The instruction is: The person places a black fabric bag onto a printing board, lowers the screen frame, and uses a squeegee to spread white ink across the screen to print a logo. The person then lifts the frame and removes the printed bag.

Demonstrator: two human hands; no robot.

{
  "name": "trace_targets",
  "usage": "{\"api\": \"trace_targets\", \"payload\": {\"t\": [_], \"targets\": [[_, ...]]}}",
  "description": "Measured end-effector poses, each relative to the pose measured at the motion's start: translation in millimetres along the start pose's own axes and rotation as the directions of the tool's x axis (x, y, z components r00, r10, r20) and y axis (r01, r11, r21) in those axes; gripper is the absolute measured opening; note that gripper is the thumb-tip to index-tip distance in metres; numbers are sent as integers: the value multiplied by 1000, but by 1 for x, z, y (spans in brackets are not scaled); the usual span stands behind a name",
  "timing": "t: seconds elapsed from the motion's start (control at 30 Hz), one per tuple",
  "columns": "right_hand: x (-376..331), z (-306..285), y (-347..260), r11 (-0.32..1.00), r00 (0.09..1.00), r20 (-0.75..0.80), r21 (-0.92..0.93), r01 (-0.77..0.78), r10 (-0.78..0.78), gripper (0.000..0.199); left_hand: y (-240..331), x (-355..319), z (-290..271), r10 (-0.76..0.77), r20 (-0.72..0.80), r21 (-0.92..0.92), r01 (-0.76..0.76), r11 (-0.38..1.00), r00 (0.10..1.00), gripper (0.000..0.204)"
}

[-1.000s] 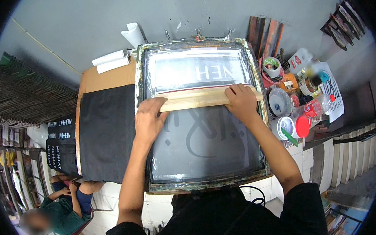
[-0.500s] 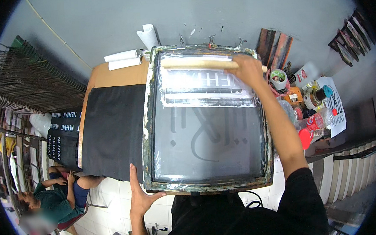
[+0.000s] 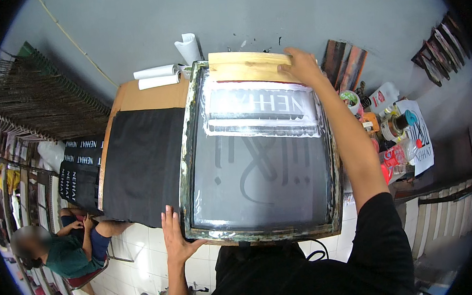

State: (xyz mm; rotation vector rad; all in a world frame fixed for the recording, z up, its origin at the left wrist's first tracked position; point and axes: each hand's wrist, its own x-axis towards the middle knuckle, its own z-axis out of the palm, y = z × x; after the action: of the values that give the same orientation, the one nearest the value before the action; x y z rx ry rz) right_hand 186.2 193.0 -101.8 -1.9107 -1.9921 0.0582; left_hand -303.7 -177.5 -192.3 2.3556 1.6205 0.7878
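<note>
My right hand (image 3: pixel 302 66) grips the right end of a wide wooden squeegee (image 3: pixel 244 66), its fingers behind and thumb in front. The squeegee stands tilted up at the far end of a screen printing frame (image 3: pixel 184 167), its blade edge on the mesh. White ink (image 3: pixel 264 128) lies in a smeared band across the far part of the mesh, around a stencil of letters. A fainter curly stencil (image 3: pixel 253 168) shows nearer to me. My left hand (image 3: pixel 179 237) is at the frame's near left corner, fingers stretched, thumb against the front edge.
Left of the frame lies black fabric (image 3: pixel 142 164) on a brown board (image 3: pixel 149 98), with white paper rolls (image 3: pixel 156 76) behind. Bottles and jars (image 3: pixel 397 127) crowd the right side. Hangers (image 3: pixel 43 94) line the left wall. A person (image 3: pixel 82 246) sits at the lower left.
The squeegee has tipped so its broad wooden face shows, and it has shifted slightly away from me. My right hand moved with it. The left hand's fingers spread a little.
</note>
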Motion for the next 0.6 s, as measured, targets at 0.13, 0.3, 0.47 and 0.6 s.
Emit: {"api": "trace_targets", "payload": {"t": [0.13, 0.3, 0.47, 0.6], "targets": [[-60, -86, -31, 969, 958, -226, 132, 210, -177, 53, -16, -17, 12, 56, -178, -25, -61, 998, 982, 143], [-207, -207, -103, 930, 852, -375, -114, 349, -366, 37, 15, 21, -15, -16, -494, -223, -109, 969, 869, 145], [-278, -247, -150, 948, 867, -394, -40, 315, -305, 29, 74, 137, -78, -4, -742, -240, -259, 936, 670, 129], [-259, -258, -159, 973, 866, -485, 114, 200, -121, 34, 105, 213, -130, 77, -810, -223, -428, 876, 581, 101]]}}
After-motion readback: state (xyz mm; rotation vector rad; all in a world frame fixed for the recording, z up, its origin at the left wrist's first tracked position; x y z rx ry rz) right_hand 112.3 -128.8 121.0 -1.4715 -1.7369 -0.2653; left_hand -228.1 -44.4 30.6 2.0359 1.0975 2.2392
